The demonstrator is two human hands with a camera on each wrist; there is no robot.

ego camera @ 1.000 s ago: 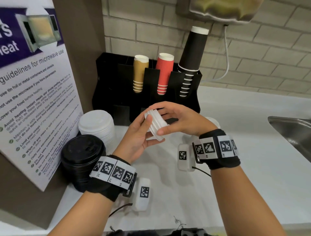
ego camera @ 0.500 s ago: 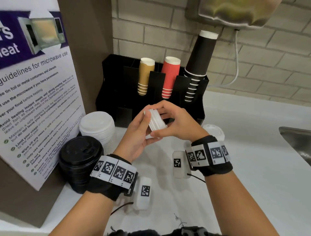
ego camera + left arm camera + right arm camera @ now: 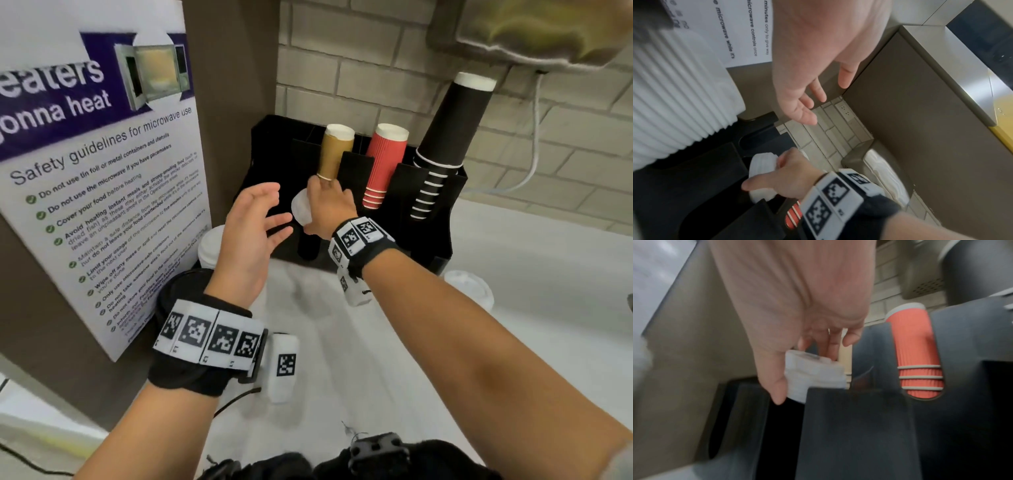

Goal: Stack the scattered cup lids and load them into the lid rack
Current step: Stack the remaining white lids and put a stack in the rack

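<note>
My right hand (image 3: 323,209) grips a small stack of white lids (image 3: 301,211) edge-on at the top of a front slot of the black rack (image 3: 428,219). The right wrist view shows the lid stack (image 3: 813,374) pinched between thumb and fingers, just above the rack's slot wall (image 3: 855,418). My left hand (image 3: 255,222) hovers beside it, fingers spread and holding nothing. In the left wrist view the open left hand (image 3: 813,84) is above the right hand (image 3: 781,175) and the lids (image 3: 761,172). A loose white lid (image 3: 469,287) lies on the counter to the right.
Tan (image 3: 334,150), red (image 3: 383,164) and black (image 3: 445,137) cup stacks stand in the rack. A tall white lid stack (image 3: 210,246) and a black lid stack (image 3: 178,291) sit at the left by a microwave poster (image 3: 102,178). White counter (image 3: 513,342) spreads right.
My left hand has let go of the lid stack and opened. My right hand has carried the lids forward from above the counter to the rack's slot.
</note>
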